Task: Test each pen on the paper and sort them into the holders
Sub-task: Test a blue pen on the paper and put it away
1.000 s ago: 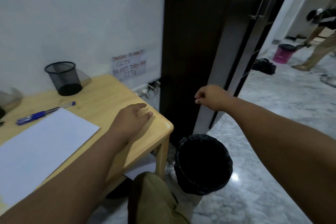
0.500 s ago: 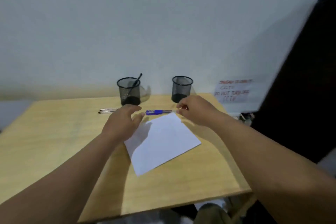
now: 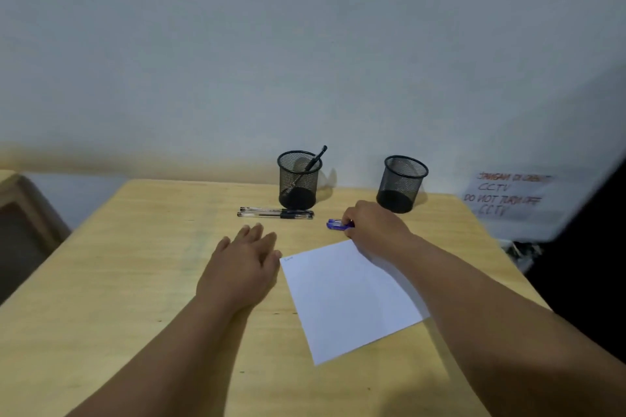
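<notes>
A white sheet of paper (image 3: 349, 298) lies on the wooden table (image 3: 135, 281), with a small scribble at its top left corner. My right hand (image 3: 376, 230) is closed around a blue pen (image 3: 335, 224) just beyond the paper's far edge; only the pen's left end shows. My left hand (image 3: 244, 267) lies flat, fingers apart, on the table left of the paper. Two black pens (image 3: 276, 213) lie side by side in front of the left mesh holder (image 3: 298, 179), which holds one black pen. The right mesh holder (image 3: 401, 183) looks empty.
The table stands against a white wall. A handwritten CCTV notice (image 3: 504, 195) is taped to the wall at the right. A dark cabinet (image 3: 596, 281) rises beside the table's right edge. Another wooden piece (image 3: 20, 213) stands at the far left.
My view swung from the table's right corner and floor to face the table. My right hand came from the cabinet side onto the blue pen; my left hand settled beside the paper.
</notes>
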